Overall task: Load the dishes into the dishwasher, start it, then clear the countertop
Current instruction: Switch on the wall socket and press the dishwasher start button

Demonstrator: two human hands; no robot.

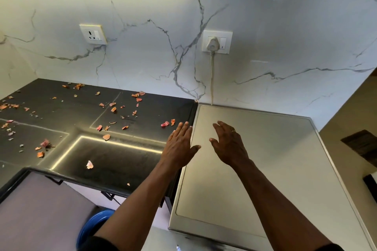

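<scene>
One dishwasher (pixel 275 169), only its flat silver top in view, lid area bare metal. Two hands, both holding nothing. The right hand (pixel 229 146) is above the dishwasher top near its left edge, fingers spread wide and loosely bent, with one ring (pixel 233 131) on a finger. The left hand (pixel 179 146) is just left of the dishwasher's left edge, over the seam with the counter (pixel 122 161), fingers straight and together, thumb out. Can't tell if either hand touches the surface.

The black counter butts against the dishwasher's left side. Orange-pink peel scraps (pixel 106 137) are scattered over it, dozens of them, many too small to count. The nearest lie just left of the left hand.

On the marble wall (pixel 142 56) behind the dishwasher are two sockets. One socket (pixel 217 42) above the dishwasher's back left corner has one white plug (pixel 212 43) in it, with one cord (pixel 211 79) dropping behind the dishwasher. The other socket (pixel 93 34), well left of the dishwasher, is unplugged. One blue round object (pixel 91 228) sits below the counter, left of the dishwasher and partly hidden.
</scene>
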